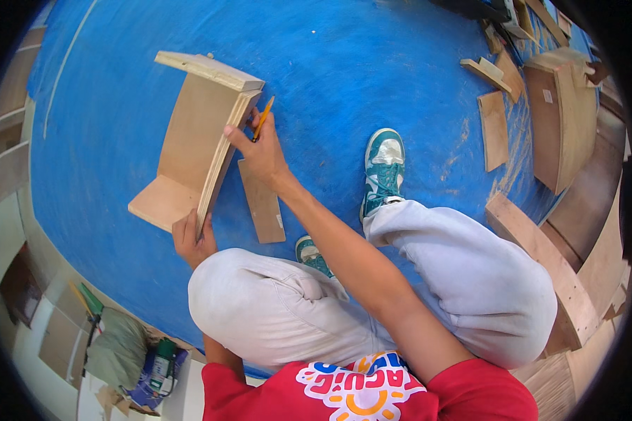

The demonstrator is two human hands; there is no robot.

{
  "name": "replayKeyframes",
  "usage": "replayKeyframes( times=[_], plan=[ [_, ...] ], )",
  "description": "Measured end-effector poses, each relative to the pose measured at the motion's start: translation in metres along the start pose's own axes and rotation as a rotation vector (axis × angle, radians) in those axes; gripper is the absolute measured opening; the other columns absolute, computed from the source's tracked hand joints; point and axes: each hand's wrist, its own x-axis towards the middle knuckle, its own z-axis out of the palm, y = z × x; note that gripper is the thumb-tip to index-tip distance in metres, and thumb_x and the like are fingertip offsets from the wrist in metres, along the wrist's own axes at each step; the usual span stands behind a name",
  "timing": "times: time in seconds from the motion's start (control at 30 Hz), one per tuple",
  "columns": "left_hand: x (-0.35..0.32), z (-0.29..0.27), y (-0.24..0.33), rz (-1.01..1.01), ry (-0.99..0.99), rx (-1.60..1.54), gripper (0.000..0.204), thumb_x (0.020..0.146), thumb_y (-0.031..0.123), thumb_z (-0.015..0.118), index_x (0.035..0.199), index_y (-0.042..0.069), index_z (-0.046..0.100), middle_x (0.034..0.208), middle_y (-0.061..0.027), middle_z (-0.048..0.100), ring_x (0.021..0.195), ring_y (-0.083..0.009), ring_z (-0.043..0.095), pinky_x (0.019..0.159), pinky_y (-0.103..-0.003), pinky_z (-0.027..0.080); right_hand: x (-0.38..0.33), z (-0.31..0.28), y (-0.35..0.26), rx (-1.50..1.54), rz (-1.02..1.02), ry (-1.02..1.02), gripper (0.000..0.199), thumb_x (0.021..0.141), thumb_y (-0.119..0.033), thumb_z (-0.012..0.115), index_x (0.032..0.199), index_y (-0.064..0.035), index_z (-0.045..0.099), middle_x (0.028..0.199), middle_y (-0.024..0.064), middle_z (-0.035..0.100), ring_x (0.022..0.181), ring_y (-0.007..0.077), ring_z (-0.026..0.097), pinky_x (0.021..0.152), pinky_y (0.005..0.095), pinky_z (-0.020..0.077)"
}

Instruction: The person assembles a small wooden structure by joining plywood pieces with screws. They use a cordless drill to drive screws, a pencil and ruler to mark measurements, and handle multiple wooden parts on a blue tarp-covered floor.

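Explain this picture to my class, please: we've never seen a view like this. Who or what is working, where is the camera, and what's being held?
No machine here: a person works with two bare hands. The camera sits on their head, looking down; its wide fisheye lens bends straight edges. Left in the picture is the person's left.

The left hand grips the near end of a wooden assembly made of joined panels. The right hand steadies its far end while also holding a yellow pencil.

On the blue floor lie a narrow board and, off to the right, more wood pieces.
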Motion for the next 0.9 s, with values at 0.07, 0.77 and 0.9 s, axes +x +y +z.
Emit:
replayKeyframes(
  times=[0.07, 0.77, 0.9],
  plan=[
    [-0.003, 0.001, -0.001, -0.003, 0.020, 0.023, 0.032, 0.084, 0.002, 0.082, 0.114, -0.001, 0.075, 0.095, -0.0160, 0.072, 0.086, -0.0315, 0.066, 0.077, -0.040, 0.053, -0.002, 0.005, -0.005, 0.010, -0.008, -0.018, 0.075, 0.085, -0.051, 0.084, 0.117, -0.0013, 0.038, 0.112, 0.0144, 0.049, 0.102, 0.0239, 0.050, 0.085, 0.0394, 0.0476],
    [0.011, -0.008, 0.004, -0.036, -0.165, 0.317, 0.048, 0.090, 0.013, 0.080, 0.137, 0.009, 0.067, 0.126, -0.0211, 0.069, 0.125, -0.0394, 0.060, 0.099, -0.047, 0.051, 0.008, 0.008, -0.012, -0.026, 0.076, -0.002, 0.065, 0.091, -0.033, 0.083, 0.117, 0.0000, 0.034, 0.145, 0.0301, 0.045, 0.134, 0.0349, 0.050, 0.108, 0.0442, 0.0479],
    [-0.013, -0.012, -0.005, -0.037, -0.006, 0.469, 0.062, 0.086, 0.019, 0.085, 0.144, 0.012, 0.061, 0.143, -0.0203, 0.060, 0.145, -0.0408, 0.043, 0.109, -0.054, 0.045, 0.008, 0.009, -0.013, -0.034, 0.080, 0.018, 0.059, 0.092, -0.030, 0.082, 0.113, -0.0028, 0.034, 0.144, 0.0296, 0.048, 0.127, 0.0279, 0.054, 0.106, 0.0395, 0.0475]
  ],
)
